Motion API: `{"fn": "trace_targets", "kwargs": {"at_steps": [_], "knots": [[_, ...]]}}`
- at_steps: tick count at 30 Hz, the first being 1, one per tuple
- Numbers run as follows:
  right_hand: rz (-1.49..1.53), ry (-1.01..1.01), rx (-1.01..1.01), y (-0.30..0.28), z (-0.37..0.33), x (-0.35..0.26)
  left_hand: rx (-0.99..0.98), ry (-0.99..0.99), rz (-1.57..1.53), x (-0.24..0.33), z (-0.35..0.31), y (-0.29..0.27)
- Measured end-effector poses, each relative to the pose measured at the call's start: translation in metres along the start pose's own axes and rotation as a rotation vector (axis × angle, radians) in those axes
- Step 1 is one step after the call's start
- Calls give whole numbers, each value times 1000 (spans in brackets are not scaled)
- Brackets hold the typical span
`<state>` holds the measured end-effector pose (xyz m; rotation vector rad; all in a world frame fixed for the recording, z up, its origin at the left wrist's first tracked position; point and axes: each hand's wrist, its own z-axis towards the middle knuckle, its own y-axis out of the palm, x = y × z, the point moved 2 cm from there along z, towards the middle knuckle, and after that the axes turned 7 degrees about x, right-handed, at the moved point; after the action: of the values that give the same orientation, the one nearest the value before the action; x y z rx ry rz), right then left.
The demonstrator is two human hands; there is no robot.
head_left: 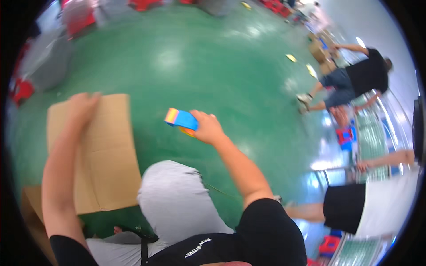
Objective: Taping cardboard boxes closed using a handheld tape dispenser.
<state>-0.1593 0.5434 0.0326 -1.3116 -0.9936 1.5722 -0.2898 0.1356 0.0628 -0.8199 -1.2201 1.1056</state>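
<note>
My left hand is at the far edge of a brown cardboard sheet or flattened box, fingers closed on its rim and slightly blurred. The cardboard stands tilted at my left, creased across its face. In my right hand is a blue and orange piece that looks like a tape dispenser, with a yellow and pink end pointing left. That hand is wrapped round it, in the air over the green floor, apart from the cardboard. My palm hides part of the piece.
More brown cardboard lies at the lower left. Grey-covered furniture with red parts stands at the far left. A person in black bends by cardboard boxes at the right; another person's arm reaches in nearer, beside green-topped tables.
</note>
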Motion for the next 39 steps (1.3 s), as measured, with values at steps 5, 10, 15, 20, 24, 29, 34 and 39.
{"fn": "trace_targets", "kwargs": {"at_steps": [5, 10, 15, 20, 24, 29, 34, 39], "knots": [[291, 108, 191, -32, -23, -74, -163, -309, 323, -172, -22, -5], [771, 143, 330, -76, -58, -115, -4, -59, -4, -190, -142, 36], [1178, -31, 259, -107, -65, -162, -432, 129, 83, -37, -349, -55], [1424, -217, 20, -123, -110, -260, -240, 302, 161, -74, -416, -43], [1116, -429, 42, -91, -145, -298, 30, 482, 74, -99, -425, 2], [1118, -578, -158, -57, -136, -270, 40, 518, 178, -82, -398, 5], [952, -606, -216, -37, -118, -264, 105, 426, 134, -82, -395, -25], [723, -740, -215, -39, -120, -265, -309, -807, -1913, -58, -389, -110]]}}
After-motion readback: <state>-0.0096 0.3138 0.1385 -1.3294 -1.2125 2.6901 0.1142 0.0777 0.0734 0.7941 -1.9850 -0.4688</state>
